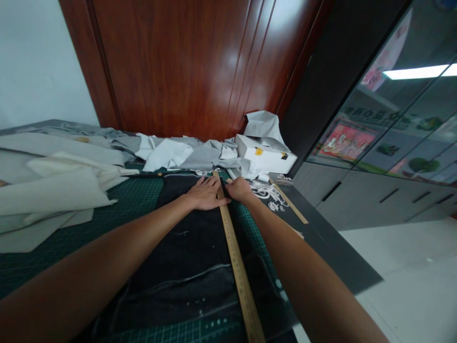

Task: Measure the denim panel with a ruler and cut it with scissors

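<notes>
A long wooden ruler (233, 250) lies lengthwise over black fabric (185, 247) that carries pale lines and specks. My left hand (205, 193) presses flat near the ruler's far end, fingers spread on the fabric and thumb across the wood. Just right of the ruler, my right hand (240, 189) is closed low over the fabric's edge. Whatever its fingers pinch is too small and too hidden to name. Under the fabric a green cutting mat (141, 195) with a grid shows at the sides and at the near edge.
Cream cloth pieces (64, 186) are piled at left, and grey and white scraps (167, 153) line the back. A white box (267, 155) stands back right. White cords (266, 190) and a second wooden ruler (291, 202) lie right of my hands. Beyond the table edge are grey cabinets (357, 190).
</notes>
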A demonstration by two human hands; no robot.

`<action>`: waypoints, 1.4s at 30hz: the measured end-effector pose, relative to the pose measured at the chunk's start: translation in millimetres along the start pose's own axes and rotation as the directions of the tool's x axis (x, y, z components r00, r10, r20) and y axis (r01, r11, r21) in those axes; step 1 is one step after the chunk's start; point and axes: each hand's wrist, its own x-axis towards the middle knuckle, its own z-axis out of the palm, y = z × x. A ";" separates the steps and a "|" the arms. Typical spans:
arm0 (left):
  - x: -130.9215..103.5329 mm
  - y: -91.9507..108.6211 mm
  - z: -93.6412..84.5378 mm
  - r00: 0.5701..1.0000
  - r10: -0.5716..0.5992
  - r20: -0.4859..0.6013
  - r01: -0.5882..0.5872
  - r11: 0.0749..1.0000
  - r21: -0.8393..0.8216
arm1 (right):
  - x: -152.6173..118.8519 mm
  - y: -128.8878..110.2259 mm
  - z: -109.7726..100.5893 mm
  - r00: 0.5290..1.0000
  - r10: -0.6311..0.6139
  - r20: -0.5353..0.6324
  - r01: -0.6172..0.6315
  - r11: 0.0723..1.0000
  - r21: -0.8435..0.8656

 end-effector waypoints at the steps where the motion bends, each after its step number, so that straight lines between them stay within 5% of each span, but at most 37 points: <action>1: -0.3 0.1 0.0 1.000 -0.001 -0.001 0.001 1.000 0.000 | 3.1 0.9 -0.9 1.000 -0.021 0.006 0.021 1.000 0.012; 7: -1.4 -0.2 0.3 1.000 -0.006 0.007 0.007 1.000 -0.010 | 22.0 -1.8 1.1 0.996 -0.076 0.039 0.074 0.996 0.057; 13: -1.0 -0.4 1.6 1.000 -0.007 0.006 0.008 1.000 -0.029 | 28.0 -17.5 10.0 0.999 0.037 0.033 -0.038 0.999 0.017; 42: -2.4 1.3 2.2 0.997 0.031 -0.075 -0.031 1.000 -0.004 | 13.8 -18.3 16.1 0.998 0.054 -0.031 -0.055 0.997 -0.045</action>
